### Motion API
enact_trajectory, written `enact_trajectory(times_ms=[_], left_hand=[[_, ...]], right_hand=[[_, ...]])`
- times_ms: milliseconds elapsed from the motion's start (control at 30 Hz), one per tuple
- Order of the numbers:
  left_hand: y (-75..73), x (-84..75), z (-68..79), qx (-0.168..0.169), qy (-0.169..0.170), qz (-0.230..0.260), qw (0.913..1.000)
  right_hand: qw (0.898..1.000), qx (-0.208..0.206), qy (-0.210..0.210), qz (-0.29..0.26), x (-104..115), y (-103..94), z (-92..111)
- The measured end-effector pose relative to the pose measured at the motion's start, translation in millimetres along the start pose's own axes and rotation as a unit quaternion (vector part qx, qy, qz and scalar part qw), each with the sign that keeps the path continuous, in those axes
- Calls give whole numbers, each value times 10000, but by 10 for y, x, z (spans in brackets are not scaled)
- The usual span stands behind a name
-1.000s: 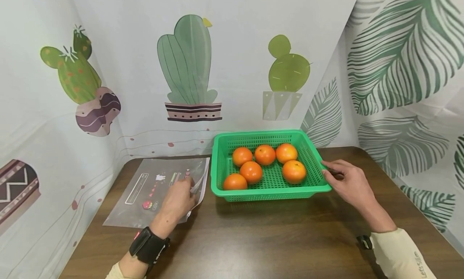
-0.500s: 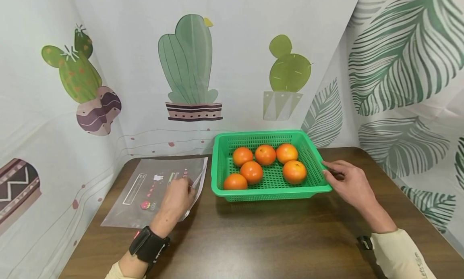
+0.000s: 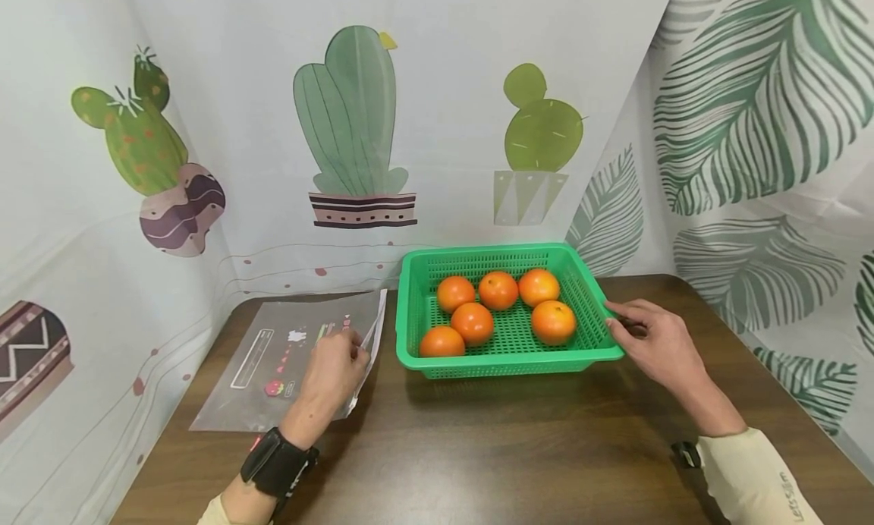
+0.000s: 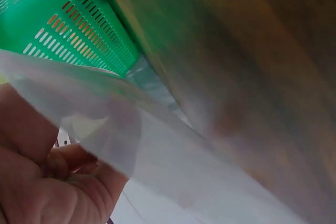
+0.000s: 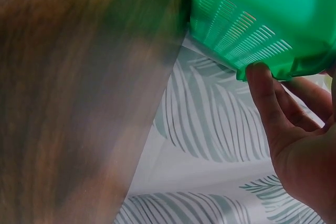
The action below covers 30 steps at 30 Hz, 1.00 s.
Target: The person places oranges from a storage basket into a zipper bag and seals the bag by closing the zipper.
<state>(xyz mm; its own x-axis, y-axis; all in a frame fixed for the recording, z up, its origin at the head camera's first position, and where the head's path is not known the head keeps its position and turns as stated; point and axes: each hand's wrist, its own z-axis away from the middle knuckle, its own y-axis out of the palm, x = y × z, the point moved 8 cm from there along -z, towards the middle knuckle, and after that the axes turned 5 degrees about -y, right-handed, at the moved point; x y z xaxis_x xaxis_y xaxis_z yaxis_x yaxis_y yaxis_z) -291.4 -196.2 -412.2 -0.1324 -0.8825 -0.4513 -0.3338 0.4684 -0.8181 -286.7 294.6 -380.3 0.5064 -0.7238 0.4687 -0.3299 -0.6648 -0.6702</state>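
A translucent plastic zip bag (image 3: pixel 232 400) with small pink and white prints lies flat on the left of the table. My left hand (image 3: pixel 333 369) pinches it near its right-hand opening edge, which is lifted off the table. In the left wrist view, the bag's film (image 4: pixel 173 166) stretches across in front of the fingers (image 4: pixel 113 179). To the right is a green plastic basket (image 3: pixel 505 364) with several orange, round fruits, one a fruit (image 3: pixel 554 322) near its right end. My right hand (image 3: pixel 658 347) holds the basket's right rim, its thumb (image 5: pixel 260 85) against the underside of the lip.
The brown wooden table (image 3: pixel 478 449) ends at a white curtain (image 3: pixel 451 130) printed with cacti and leaves, close behind the basket. A small pink tab (image 3: pixel 256 441) shows by the left wristband (image 3: pixel 278 464).
The bag's opening edge has shifted a little left and stands more raised, with my left hand moving slightly along with it. My right hand and the basket have stayed put.
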Motion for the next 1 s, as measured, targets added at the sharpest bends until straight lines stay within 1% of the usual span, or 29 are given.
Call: enact_trajectory(times_ms=[100, 267, 333, 567, 733, 1000], left_hand=[[-31, 6, 0, -4, -67, 117, 9999], [-121, -15, -9, -148, -78, 293, 9994], [-156, -44, -10, -202, -30, 289, 9994], [-223, -114, -14, -177, 6, 295, 9994], [-282, -150, -17, -270, 30, 214, 9994], [-306, -160, -27, -280, -2, 344, 9990]], right_hand=[[10000, 7, 3, 11, 0, 3, -3], [10000, -4, -5, 11, 8, -2, -5], [10000, -7, -3, 5, 10, -5, -3], [10000, -29, -37, -22, 19, -20, 7], [10000, -24, -13, -25, 12, -19, 8], [10000, -18, -10, -62, -5, -5, -1]])
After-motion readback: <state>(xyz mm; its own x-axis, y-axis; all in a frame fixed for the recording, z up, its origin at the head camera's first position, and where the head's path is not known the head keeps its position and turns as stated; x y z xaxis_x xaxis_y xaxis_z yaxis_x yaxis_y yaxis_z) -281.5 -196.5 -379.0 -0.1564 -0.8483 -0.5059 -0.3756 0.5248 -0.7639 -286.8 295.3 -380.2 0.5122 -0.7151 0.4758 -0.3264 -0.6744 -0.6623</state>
